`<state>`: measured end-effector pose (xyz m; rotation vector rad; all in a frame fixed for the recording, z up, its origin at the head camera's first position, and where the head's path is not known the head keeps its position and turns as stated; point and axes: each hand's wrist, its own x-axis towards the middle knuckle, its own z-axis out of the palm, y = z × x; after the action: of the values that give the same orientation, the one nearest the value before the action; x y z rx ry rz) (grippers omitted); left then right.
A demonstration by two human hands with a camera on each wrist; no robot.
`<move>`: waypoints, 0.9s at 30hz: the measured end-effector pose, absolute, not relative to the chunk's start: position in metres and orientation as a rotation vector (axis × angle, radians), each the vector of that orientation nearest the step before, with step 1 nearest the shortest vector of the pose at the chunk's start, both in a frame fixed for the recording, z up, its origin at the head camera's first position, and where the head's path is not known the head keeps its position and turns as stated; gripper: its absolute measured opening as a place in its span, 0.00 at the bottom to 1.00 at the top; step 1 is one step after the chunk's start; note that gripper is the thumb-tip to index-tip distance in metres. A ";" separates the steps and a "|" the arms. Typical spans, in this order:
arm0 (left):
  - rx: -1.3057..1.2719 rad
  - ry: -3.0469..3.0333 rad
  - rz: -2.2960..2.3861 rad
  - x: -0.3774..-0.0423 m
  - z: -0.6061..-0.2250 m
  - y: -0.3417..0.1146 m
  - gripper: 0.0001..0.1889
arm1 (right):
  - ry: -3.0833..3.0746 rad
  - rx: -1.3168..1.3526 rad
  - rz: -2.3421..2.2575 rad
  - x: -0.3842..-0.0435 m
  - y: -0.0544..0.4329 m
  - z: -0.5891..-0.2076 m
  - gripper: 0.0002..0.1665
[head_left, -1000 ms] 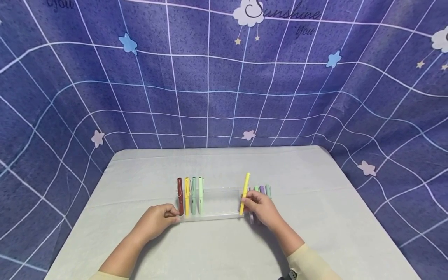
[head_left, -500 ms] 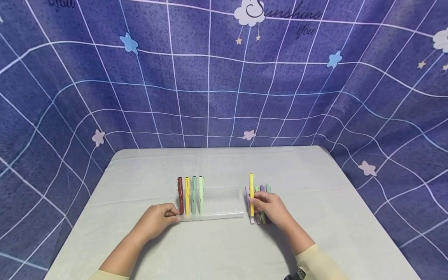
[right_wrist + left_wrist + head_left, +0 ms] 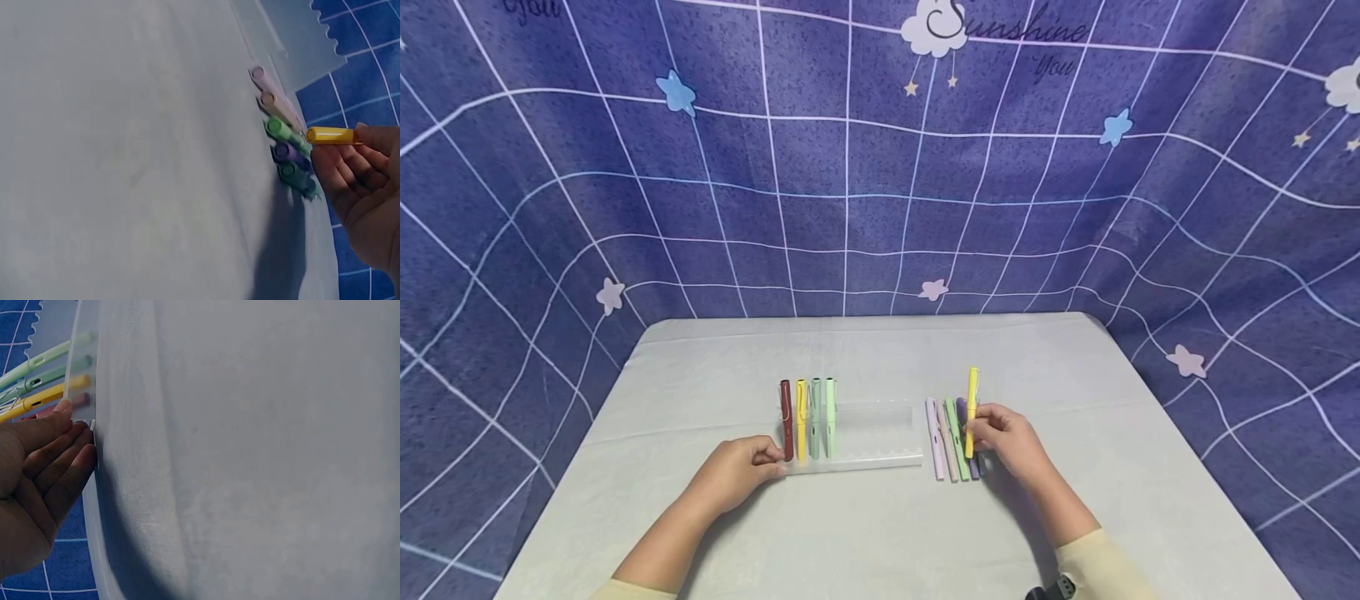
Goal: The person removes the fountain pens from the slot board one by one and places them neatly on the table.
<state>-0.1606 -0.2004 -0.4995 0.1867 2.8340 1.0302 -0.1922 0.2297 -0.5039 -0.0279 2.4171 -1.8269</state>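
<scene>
A clear pen rack [image 3: 872, 462] stands in mid-table in the head view. Upright at its left end are a dark red pen [image 3: 786, 421], a yellow pen [image 3: 801, 421], a teal pen [image 3: 816, 419] and a light green pen [image 3: 831, 419]. My left hand [image 3: 741, 471] grips the rack's near left corner, thumb on the clear edge in the left wrist view. Between thumb and fingers, my right hand [image 3: 1011, 442] pinches a bright yellow pen [image 3: 972, 408], cap end up, above the loose pens. Its lower end points toward the right wrist camera.
Right of the rack, several pens lie side by side: a lilac pen [image 3: 935, 442], a pale pink pen [image 3: 278, 107], a green pen [image 3: 957, 437], a purple pen [image 3: 286, 154] and a teal-green pen [image 3: 294, 175]. A patterned blue curtain [image 3: 880, 217] surrounds the white-covered table [image 3: 850, 542].
My right hand has carried the yellow pen rightward, from the rack's right end to over the loose pens, uncovering the lilac and pink ones. The left hand stays at the rack's corner.
</scene>
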 end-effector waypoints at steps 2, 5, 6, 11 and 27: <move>0.186 2.830 1.033 -0.161 -0.499 -0.200 0.05 | 2.435 -0.018 -1.820 -0.192 0.235 -0.504 0.19; 0.187 2.827 1.036 -0.161 -0.500 -0.200 0.05 | 2.470 0.010 -1.805 -0.193 0.244 -0.505 0.18; 0.188 2.827 1.035 -0.161 -0.500 -0.200 0.05 | 2.480 0.022 -1.794 -0.193 0.246 -0.505 0.19; 0.191 2.833 1.031 -0.162 -0.501 -0.201 0.05 | 2.520 0.100 -1.748 -0.195 0.257 -0.508 0.18; 0.164 2.825 1.040 -0.160 -0.499 -0.200 0.05 | 2.573 0.240 -1.479 -0.191 0.260 -0.518 0.11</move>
<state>-0.1605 -0.1997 -0.4992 0.1637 2.8254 1.0396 -0.1910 0.2598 -0.5183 0.2399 2.5734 -1.4793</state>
